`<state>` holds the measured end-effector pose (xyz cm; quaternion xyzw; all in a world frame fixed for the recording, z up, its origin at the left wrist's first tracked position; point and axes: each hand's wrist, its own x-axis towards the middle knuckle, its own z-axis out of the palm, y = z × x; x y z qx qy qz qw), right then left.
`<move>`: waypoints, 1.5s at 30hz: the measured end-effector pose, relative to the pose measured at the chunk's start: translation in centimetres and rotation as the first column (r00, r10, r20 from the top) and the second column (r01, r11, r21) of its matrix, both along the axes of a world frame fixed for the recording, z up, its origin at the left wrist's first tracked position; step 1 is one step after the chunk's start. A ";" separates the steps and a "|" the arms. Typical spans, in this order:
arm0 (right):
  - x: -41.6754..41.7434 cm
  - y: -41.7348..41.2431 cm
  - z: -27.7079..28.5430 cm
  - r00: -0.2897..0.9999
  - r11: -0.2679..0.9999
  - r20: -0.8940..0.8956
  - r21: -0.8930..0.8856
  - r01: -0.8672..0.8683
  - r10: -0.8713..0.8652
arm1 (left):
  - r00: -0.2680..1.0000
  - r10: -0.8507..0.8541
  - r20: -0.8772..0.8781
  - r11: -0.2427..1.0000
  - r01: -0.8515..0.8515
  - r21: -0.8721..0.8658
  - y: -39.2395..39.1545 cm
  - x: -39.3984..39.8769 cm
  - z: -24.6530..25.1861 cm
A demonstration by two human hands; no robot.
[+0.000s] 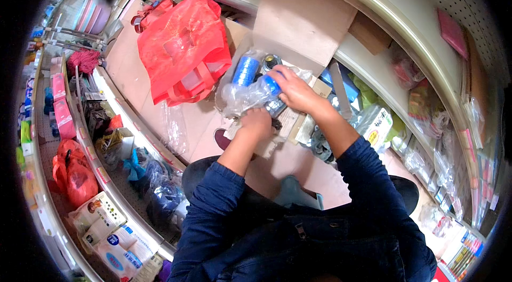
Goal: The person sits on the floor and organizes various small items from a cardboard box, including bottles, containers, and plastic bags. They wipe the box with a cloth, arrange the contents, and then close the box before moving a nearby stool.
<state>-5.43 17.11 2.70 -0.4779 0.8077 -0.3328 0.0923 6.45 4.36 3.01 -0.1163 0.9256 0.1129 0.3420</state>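
An open cardboard box (pixel 304 22) with its flap raised stands on the floor before me, holding packed goods. My right hand (pixel 294 88) rests its curled fingers on a blue item (pixel 273 84) in clear plastic wrap. Beside it, my left hand (pixel 256 122) is at the lower end of a crumpled clear plastic bag (pixel 244 98); its fingertips are partly hidden, so its hold is unclear. A wrapped stack of blue round items (pixel 246 70) lies at the box's left side, next to a dark round metallic item (pixel 271 61).
A large red tote bag (pixel 184 50) lies on the floor left of the box. Stocked shelves curve along both sides, with a metal shelf edge (pixel 404 30) at right. A red plastic bag (pixel 78 174) sits on the left shelf. A small stool (pixel 294 192) is between my legs.
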 end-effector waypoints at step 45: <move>4.4 6.3 -9.6 0.813 0.703 -0.209 0.416 0.577 -0.543 | 0.811 0.482 -0.331 0.870 -0.397 0.293 -3.6 -0.3 -6.8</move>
